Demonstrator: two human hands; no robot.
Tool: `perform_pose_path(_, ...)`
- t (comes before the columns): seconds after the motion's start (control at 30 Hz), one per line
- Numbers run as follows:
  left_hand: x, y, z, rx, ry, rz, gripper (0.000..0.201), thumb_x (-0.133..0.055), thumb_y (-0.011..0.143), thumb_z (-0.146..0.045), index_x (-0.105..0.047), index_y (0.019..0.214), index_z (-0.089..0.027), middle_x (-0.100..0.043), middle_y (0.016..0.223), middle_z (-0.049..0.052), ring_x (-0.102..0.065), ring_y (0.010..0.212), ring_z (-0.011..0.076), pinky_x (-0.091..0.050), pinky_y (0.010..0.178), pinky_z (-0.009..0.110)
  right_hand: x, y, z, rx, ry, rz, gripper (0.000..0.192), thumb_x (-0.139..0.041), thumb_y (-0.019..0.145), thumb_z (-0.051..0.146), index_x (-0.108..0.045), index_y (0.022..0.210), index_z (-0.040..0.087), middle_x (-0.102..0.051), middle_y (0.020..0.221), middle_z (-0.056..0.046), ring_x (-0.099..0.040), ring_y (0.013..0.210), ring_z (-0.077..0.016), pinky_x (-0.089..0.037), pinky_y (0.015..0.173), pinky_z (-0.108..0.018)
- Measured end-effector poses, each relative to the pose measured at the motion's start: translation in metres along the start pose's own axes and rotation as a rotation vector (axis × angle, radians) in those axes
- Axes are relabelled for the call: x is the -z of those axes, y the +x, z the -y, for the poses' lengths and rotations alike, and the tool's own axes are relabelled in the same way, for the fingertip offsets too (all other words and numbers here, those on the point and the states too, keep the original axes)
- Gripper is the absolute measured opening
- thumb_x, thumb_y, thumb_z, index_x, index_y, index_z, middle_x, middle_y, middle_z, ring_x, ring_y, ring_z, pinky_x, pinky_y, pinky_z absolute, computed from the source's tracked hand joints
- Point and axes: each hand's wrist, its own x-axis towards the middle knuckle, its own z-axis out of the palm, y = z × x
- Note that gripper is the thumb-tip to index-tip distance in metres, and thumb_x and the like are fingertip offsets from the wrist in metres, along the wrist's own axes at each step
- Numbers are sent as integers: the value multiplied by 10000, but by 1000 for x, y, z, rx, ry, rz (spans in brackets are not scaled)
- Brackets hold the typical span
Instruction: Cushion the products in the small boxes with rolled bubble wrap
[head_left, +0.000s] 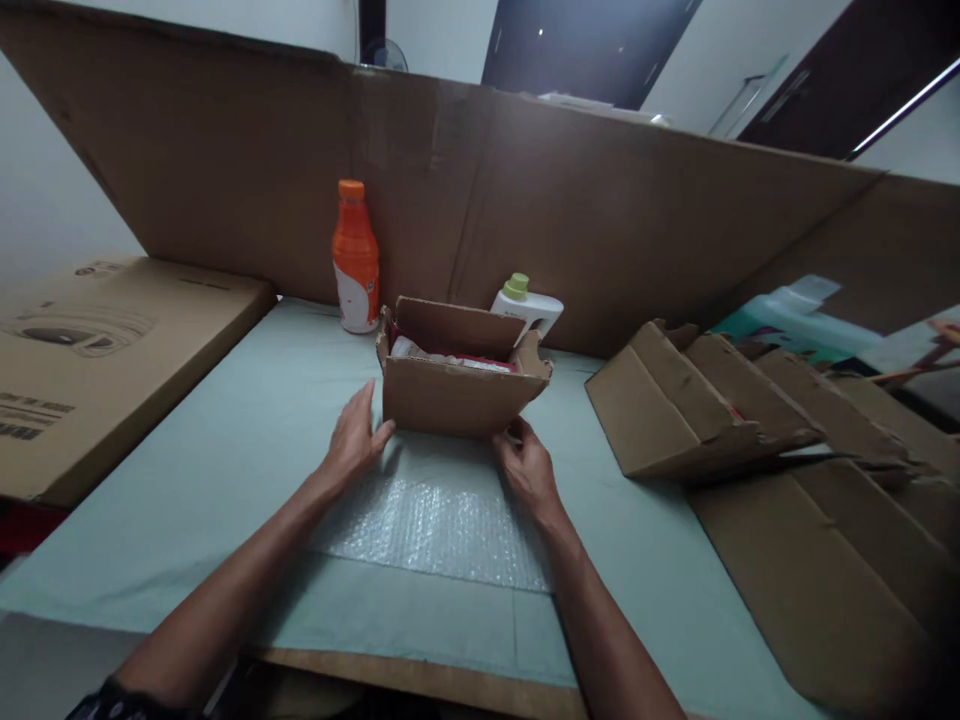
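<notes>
A small open-topped cardboard box [450,400] with raised flaps stands in front of me, and wrapped items [450,358] in white and red show inside it. My left hand [352,435] is at the box's left side, thumb and fingers spread, the thumb close to the lower left corner. At the lower right corner, my right hand [527,465] has its fingers curled against the box, gripping it; some fingertips are hidden. A sheet of bubble wrap [442,530] lies flat between my forearms, just in front of the box.
Behind the box stand an orange bottle [355,260] and a white bottle with a green cap [536,307]. Several cardboard boxes [810,560] lie to the right, near a teal liquid bottle [795,320]. A large flat carton [112,350] is at left. A cardboard wall [600,210] closes the back.
</notes>
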Motion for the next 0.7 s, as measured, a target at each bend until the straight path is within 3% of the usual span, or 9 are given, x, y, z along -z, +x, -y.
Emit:
perform_pose_path(0.07,0,-37,-7,-105,166,-21,657,-536,922,-281,-322,1527,-142,-474,1506,215,-457,1380,356,-385,1115,546,-5,-29,6,100,-51,-67,517,-524,914,401,-566,1366,152,-646,1327,-176,-596,1222,-328,-475,1021,-518)
perform_pose_path(0.13,-4,-79,-16,-271,274,105,615,-503,962,-324,-322,1532,-179,-440,1553,175,-429,1421,316,-378,1142,502,-21,-64,19,270,-118,-37,470,-503,940,314,-568,1382,169,-609,1397,-154,-554,1292,-301,-441,1085,-510)
perform_pose_path(0.2,-9,-116,-21,-398,374,239,608,-474,983,-353,-317,1539,-166,-433,1569,158,-400,1451,288,-344,1172,474,-44,-97,34,436,-191,124,472,-476,937,210,-559,1399,163,-569,1458,-141,-515,1345,-273,-427,1114,-474)
perform_pose_path(0.3,-2,-146,-11,-453,550,320,605,-459,988,-401,-357,1533,-157,-454,1562,142,-397,1459,288,-267,1201,493,-62,-126,41,522,-330,315,507,-469,947,173,-510,1451,137,-528,1506,-133,-461,1405,-255,-408,1133,-443)
perform_pose_path(0.4,26,-151,16,-331,699,291,554,-433,990,-429,-448,1497,-208,-430,1579,119,-376,1470,318,-256,1181,536,-35,-136,11,463,-459,314,559,-543,954,310,-476,1483,142,-481,1545,-132,-409,1446,-281,-353,1167,-476)
perform_pose_path(0.53,68,-154,42,-115,730,252,538,-363,995,-428,-506,1463,-206,-459,1562,120,-374,1466,334,-279,1160,562,36,-138,-50,203,-579,111,516,-460,984,409,-560,1407,130,-543,1486,-168,-476,1394,-313,-392,1106,-513)
perform_pose_path(0.6,77,-156,42,-18,715,168,562,-334,993,-435,-535,1431,-146,-498,1525,159,-374,1458,346,-284,1164,561,59,-135,-66,106,-573,10,491,-397,997,415,-626,1319,124,-610,1412,-177,-524,1346,-315,-414,1070,-516)
perform_pose_path(0.7,76,-155,35,101,714,33,594,-355,973,-485,-583,1349,-85,-527,1464,223,-370,1440,388,-289,1156,594,68,-124,-64,89,-504,-28,472,-431,962,417,-645,1278,141,-646,1364,-169,-555,1308,-310,-418,1057,-517)
